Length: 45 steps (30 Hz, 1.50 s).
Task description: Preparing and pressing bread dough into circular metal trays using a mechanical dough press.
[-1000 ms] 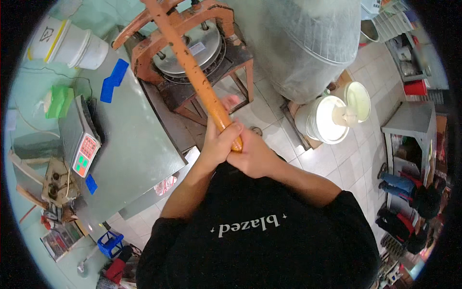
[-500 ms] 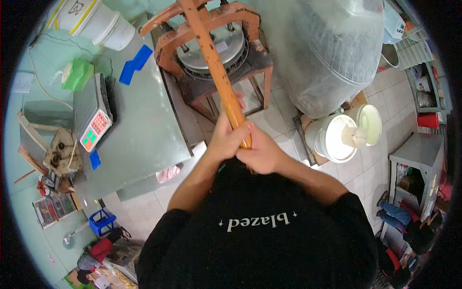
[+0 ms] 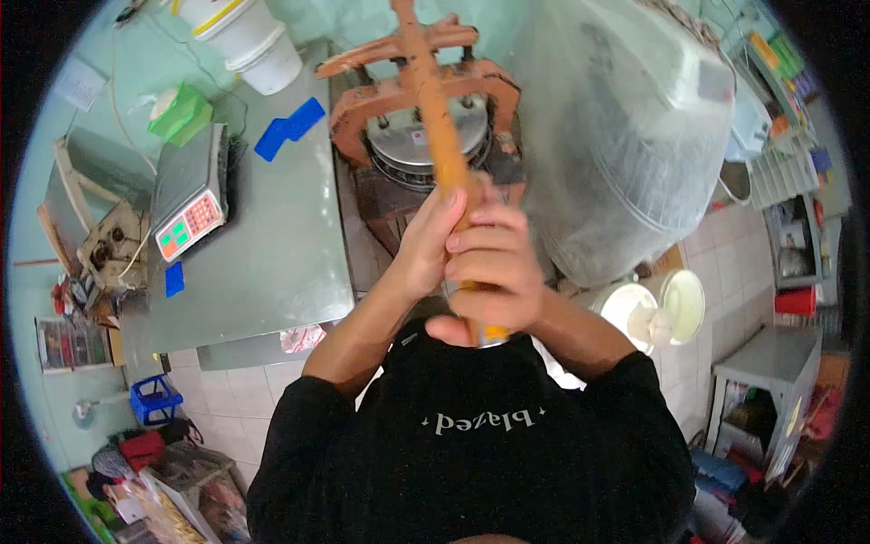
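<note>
Two bare hands, our left hand (image 3: 424,247) and our right hand (image 3: 500,265), meet near the centre on one long, chipped orange bar (image 3: 424,86), which runs from them toward twelve o'clock and out past the top edge. Left: wrapped round the bar, thumb laid along it. Right: blurred, just lower, fingers curled across the bar, thumb out toward seven o'clock beside its lower end; how firmly it grips, we cannot tell. Beyond, at twelve o'clock, we list one arched orange metal frame (image 3: 494,80) over one round silver metal plate (image 3: 391,140). At ten o'clock: one smooth grey-topped table (image 3: 281,227), bearing one flat grey scale (image 3: 188,172) with coloured keys and some flat blue sheets (image 3: 288,130). At eleven: stacked white plastic buckets (image 3: 270,65). At two: one bulky object (image 3: 625,172) under cloudy plastic sheeting. At six: our black short-sleeved shirt (image 3: 471,480).
</note>
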Tool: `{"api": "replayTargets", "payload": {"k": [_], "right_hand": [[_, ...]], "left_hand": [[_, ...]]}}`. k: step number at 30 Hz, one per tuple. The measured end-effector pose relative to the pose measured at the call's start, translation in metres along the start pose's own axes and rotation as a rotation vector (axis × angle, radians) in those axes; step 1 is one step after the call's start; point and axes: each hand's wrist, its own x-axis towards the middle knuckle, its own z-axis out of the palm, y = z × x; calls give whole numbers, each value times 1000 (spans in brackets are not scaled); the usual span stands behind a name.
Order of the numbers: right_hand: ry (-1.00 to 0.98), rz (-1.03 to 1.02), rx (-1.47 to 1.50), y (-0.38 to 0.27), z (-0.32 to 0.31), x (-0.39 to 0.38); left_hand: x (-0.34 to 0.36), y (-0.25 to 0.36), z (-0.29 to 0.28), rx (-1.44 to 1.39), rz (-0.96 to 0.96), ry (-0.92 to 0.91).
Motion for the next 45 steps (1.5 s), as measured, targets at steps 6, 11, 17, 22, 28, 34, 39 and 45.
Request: {"api": "replayTargets", "payload": {"k": [6,11,17,22,28,34,39,45], "right_hand": [[244,26,-47,70,27,156],[611,92,207,111,42,233],[203,27,107,138,42,236],[347,245,141,101,57,212],[-87,494,477,46,21,141],[-280,976,49,-31,45,28],[-122,761,-638,-58,63,-28],[13,1651,292,-76,54,-57]], "left_hand": [[65,90,7,101,204,76],[124,120,-99,251,340,204],[208,159,-261,1427,1088,956],[277,173,-323,1699,886,812],[196,107,-249,1268,859,628],[53,17,-67,-368,-167,59],[14,-12,-35,208,-99,406],[-8,-27,-8,509,-97,627]]}}
